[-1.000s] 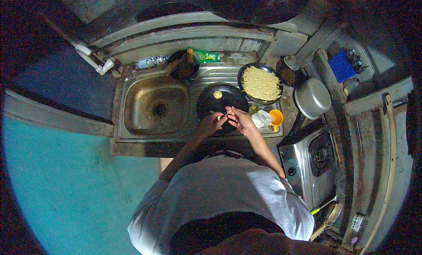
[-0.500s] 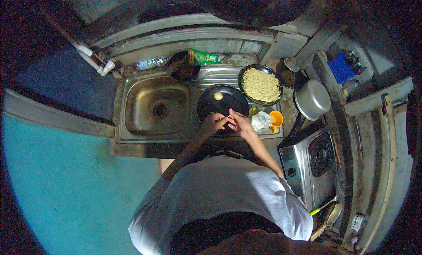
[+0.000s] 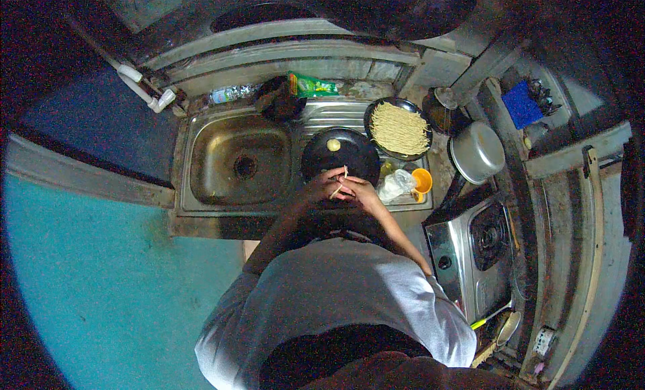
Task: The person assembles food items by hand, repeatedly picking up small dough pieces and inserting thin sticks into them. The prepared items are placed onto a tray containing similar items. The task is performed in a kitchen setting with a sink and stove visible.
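Observation:
My left hand [image 3: 325, 186] and my right hand [image 3: 361, 192] meet over the near edge of a black plate [image 3: 363, 155]. Between them runs a thin pale strip of dough [image 3: 346, 169], one end poking up past the fingers and more of it showing below. Both hands are closed on this strip, though the fingers overlap and partly hide it. A small round ball of dough [image 3: 333, 145] lies on the far part of the plate. Behind and to the right, a second dark plate [image 3: 368, 119] carries a heap of many similar dough strips [image 3: 400, 129].
Left of the plate is the steel sink basin [image 3: 201, 182]. An orange cup [image 3: 422, 181] and a white plastic bag [image 3: 398, 186] stand close by my right hand. Farther right are a metal pot [image 3: 477, 153] and a gas stove [image 3: 487, 255]. A green packet [image 3: 314, 86] lies at the back.
My hands have drawn closer together and shifted slightly left. More of the dough strip now shows between and above the fingers. The plates and dough ball stay in place.

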A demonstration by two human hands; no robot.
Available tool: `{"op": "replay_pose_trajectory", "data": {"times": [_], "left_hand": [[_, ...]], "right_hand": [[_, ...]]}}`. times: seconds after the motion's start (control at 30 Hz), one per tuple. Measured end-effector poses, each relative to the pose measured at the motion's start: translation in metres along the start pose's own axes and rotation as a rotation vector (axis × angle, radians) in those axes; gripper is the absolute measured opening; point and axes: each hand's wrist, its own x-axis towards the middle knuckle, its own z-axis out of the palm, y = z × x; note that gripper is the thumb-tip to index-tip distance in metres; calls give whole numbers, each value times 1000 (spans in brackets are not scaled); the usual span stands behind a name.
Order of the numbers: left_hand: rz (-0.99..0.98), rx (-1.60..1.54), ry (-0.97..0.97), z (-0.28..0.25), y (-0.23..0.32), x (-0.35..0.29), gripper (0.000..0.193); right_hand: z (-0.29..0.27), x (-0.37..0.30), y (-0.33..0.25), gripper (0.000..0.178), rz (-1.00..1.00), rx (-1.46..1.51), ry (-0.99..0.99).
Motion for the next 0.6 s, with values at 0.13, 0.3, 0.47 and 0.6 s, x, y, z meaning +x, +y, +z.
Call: {"op": "replay_pose_trajectory", "data": {"times": [0.13,0.3,0.47,0.6], "left_hand": [[-36,247,34,-9,-2,-1,58],[15,560,122,-13,-4,-1,40],[-55,128,226,-35,-35,9,33],[-77,25,267,-26,-28,1,39]], "right_hand": [[-3,5,3,29,18,84,42],[-22,12,7,27,34,259,-117],[3,-5,-17,21,47,382,-35],[2,-7,-9,29,-69,227,-33]]}}
